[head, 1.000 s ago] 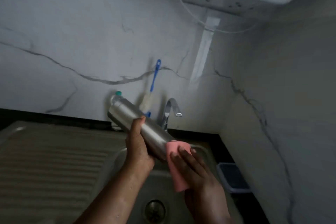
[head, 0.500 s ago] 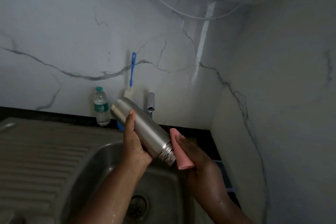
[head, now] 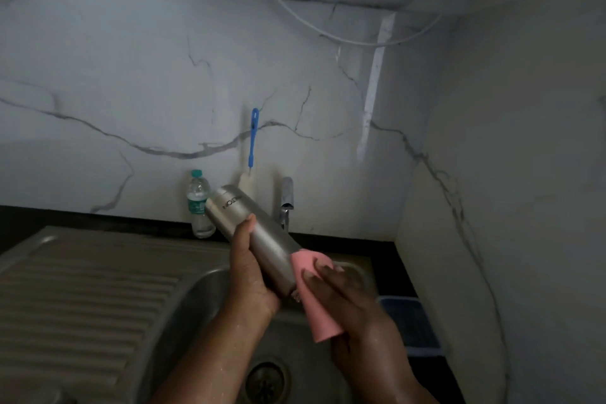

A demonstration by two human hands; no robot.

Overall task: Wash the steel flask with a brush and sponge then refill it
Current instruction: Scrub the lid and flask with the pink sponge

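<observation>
Brushed steel flask [head: 259,233], matt pink sponge [head: 316,302], ridged steel sink [head: 98,298], clear plastic bottle [head: 197,203]

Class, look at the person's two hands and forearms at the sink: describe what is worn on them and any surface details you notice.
Both forearms are bare as far as the frame shows; no sleeves, gloves, watch or bracelets are visible. The left hand and its forearm carry small water droplets and look wet. The right hand is blurred, with a wet sheen on its wrist. No rings show on either hand, though dim light limits detail.
</observation>
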